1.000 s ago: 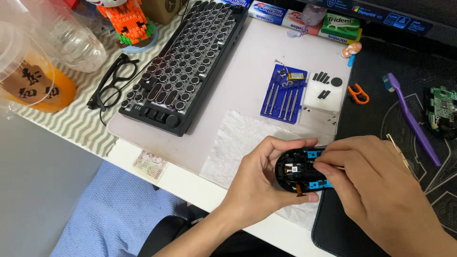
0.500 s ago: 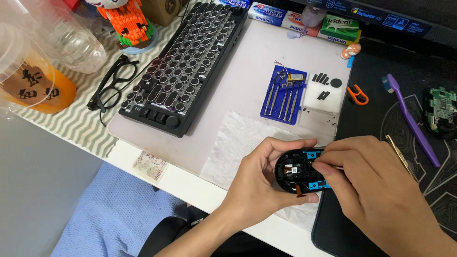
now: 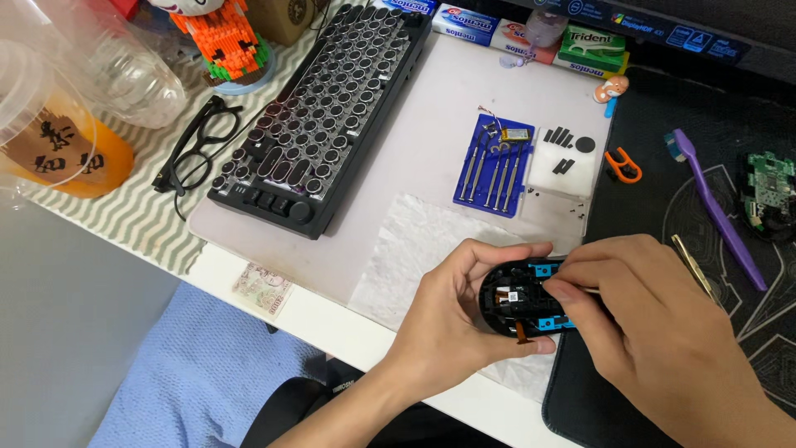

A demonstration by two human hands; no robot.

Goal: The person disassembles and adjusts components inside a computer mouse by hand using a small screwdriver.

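Observation:
My left hand [image 3: 452, 311] cups a small opened black device shell [image 3: 522, 299] with blue inner parts and an orange ribbon cable at its lower edge. It is held over a white paper sheet [image 3: 414, 241] near the desk's front edge. My right hand [image 3: 638, 319] covers the shell's right side, its fingertips pinched on a thin tool that reaches into the shell. The tool's tip is hidden by my fingers.
A blue case of small screwdrivers [image 3: 491, 166] and a white tray of black parts [image 3: 564, 162] lie behind my hands. A black round-key keyboard [image 3: 323, 108] sits left, glasses [image 3: 199, 153] beside it. A purple toothbrush [image 3: 717, 207], orange clip [image 3: 622, 164] and green circuit board [image 3: 767, 187] rest on the black mat.

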